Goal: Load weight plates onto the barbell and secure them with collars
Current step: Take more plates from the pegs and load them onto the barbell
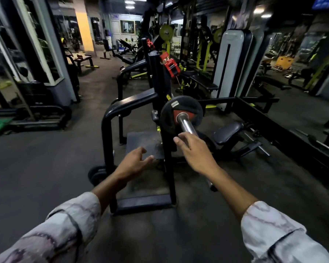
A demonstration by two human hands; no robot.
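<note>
Head view. The landmark is the black rack upright (160, 88), which stands mid-frame on a dark rubber floor (46, 158). A chrome barbell sleeve (186, 124) projects from just right of the upright toward the camera, its end pointing at the viewer. One black weight plate (176, 112) with a red centre sits on the sleeve, close against the upright's right side; no collar is seen in front of it on the bare chrome. Two red collars (169, 66) hang on the upright above the plate, the nearer one just right of the post and a smaller one (150, 44) higher and behind.

The right hand (195, 150) reaches in below and in front of the plate, at the near end of the sleeve. Its fingers are extended and slightly spread, the fingertips (179, 139) lying at the sleeve's end; whether they touch the chrome cannot be told. It holds nothing.

The left hand (133, 164) hovers left of and below the upright, above a dark footplate (144, 143) at the rack's base. Its fingers are loosely bent and apart, gripping nothing.

A curved black handrail (125, 107) arches left of the upright. A black padded bench (227, 131) lies right of it, beyond the sleeve. Pale patterned sleeves (65, 228) cover both forearms.
</note>
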